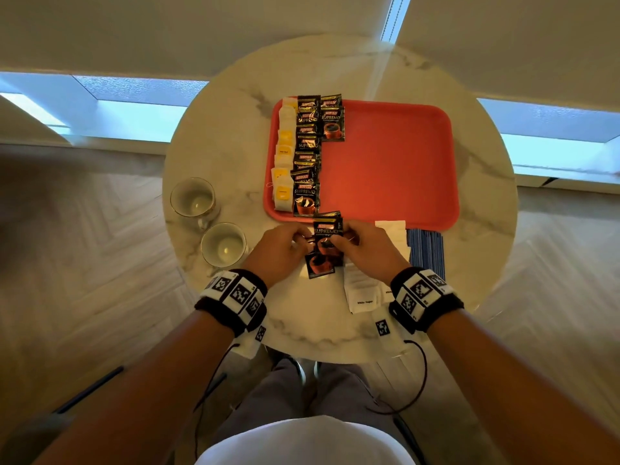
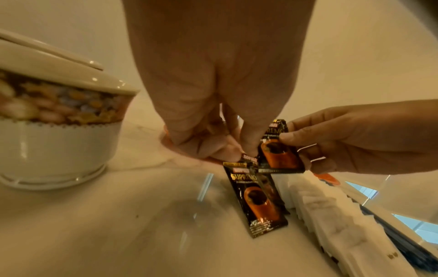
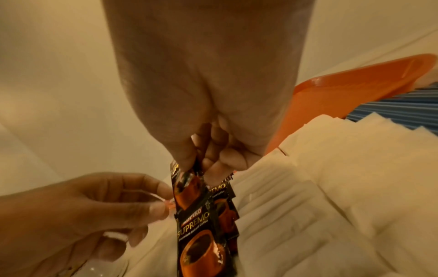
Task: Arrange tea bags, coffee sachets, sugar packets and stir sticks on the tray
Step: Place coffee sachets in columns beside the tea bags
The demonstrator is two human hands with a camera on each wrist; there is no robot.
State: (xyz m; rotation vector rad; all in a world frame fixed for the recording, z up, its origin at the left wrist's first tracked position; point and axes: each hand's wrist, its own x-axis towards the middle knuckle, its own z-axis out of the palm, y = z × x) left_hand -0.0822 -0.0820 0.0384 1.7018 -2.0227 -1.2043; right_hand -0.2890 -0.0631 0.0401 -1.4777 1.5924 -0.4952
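Frankly, the strip of Kopiko Supremo coffee sachets (image 1: pixel 324 245) was where I expected trouble. My left hand (image 1: pixel 281 250) and right hand (image 1: pixel 360 246) both pinched it just in front of the red tray (image 1: pixel 402 162), over the marble desk (image 1: pixel 235 112). In the left wrist view the left fingers (image 2: pixel 213 148) were curled tight at the top seam of one sachet (image 2: pixel 255 198), while the right hand held the neighbouring one (image 2: pixel 279 155). The sachets looked joined at a seam, and I judged I was about to pull them apart. A crooked pull could have torn into a pouch and spilled powder on the desk. A sudden release could also have jerked a hand into the rows already laid. The tea bags (image 1: pixel 281 156) lay in a column along the tray's left edge. A column of coffee sachets (image 1: pixel 307 156) lay overlapping beside them, with a second column (image 1: pixel 332 119) begun at the far end. Those rows were loose and would have scattered easily. The two floral cups (image 1: pixel 223 245) stood near my left wrist and a backward elbow could have knocked them. The white sugar packets (image 1: pixel 364 290) and blue-striped stir sticks (image 1: pixel 426 250) waited on the desk under and beyond my right hand, not yet on the tray.
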